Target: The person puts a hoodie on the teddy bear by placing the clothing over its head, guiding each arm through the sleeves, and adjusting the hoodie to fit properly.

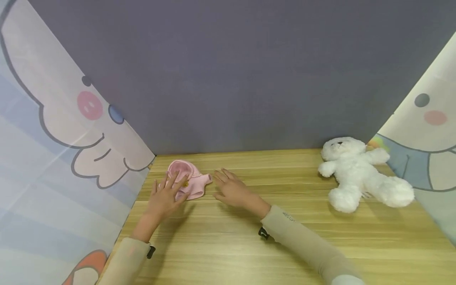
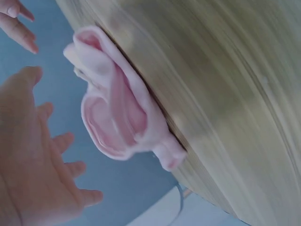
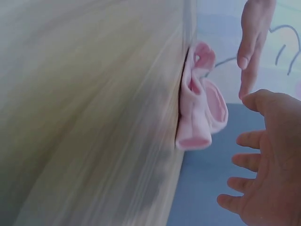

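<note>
A small pink hooded doll's top [image 1: 195, 187] lies on the wooden table toward the left, its hood at the far side and a yellow spot on its front. In the head view my left hand [image 1: 164, 201] overlaps its left part with fingers spread; the left wrist view shows a gap between this hand [image 2: 37, 160] and the pink cloth [image 2: 101, 68]. Just right of the sleeve is my right hand [image 1: 233, 190], palm down and fingers extended. Seen from the right wrist, the hand [image 3: 277, 165] is above the table and apart from the top [image 3: 194, 110]. Neither hand holds anything.
On the right side of the table [image 1: 228, 241] a white plush bear [image 1: 358, 170] lies on its back, feet toward me. A grey panel [image 1: 242, 79] rises behind the table. Printed cartoon sheets [image 1: 53, 166] border the left and right sides.
</note>
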A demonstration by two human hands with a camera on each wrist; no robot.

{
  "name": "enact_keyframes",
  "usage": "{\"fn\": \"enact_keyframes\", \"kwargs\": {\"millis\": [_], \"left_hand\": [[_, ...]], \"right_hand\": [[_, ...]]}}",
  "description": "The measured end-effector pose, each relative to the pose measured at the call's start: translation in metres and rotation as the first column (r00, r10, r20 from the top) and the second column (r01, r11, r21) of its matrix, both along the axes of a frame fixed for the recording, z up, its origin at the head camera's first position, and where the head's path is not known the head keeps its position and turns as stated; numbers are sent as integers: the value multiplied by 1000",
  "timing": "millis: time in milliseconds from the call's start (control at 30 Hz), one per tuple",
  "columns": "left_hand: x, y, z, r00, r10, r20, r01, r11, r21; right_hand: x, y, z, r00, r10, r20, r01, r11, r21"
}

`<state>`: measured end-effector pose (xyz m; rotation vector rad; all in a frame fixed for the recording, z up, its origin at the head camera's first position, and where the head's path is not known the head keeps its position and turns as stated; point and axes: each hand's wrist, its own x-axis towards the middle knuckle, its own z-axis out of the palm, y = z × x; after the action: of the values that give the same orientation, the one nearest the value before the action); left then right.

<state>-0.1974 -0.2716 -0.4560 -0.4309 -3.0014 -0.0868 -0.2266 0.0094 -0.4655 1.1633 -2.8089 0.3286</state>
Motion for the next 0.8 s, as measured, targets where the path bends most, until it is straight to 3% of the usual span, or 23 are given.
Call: {"fn": "enact_keyframes", "kwargs": {"millis": [267,533,633,800], "left_hand": [[-5,-22,-5,1000,15,13,-15,1000,-13],[-19,-43,-14,998,30,49,-28,999,-29],[-26,-48,-17,998,25,49,-23,999,-33],[-34,-52,-23,999,-36,25,35,997,63]], "right_hand": [[-9,-38,-3,997,18,-79,-23,998,-54],[-12,-82,-15,997,-30,-64,34,998,51],[-12,-96,-16,995,-76,-57,80,995,65],[-16,-113,-14,983,-181,-42,185,977,109]]}}
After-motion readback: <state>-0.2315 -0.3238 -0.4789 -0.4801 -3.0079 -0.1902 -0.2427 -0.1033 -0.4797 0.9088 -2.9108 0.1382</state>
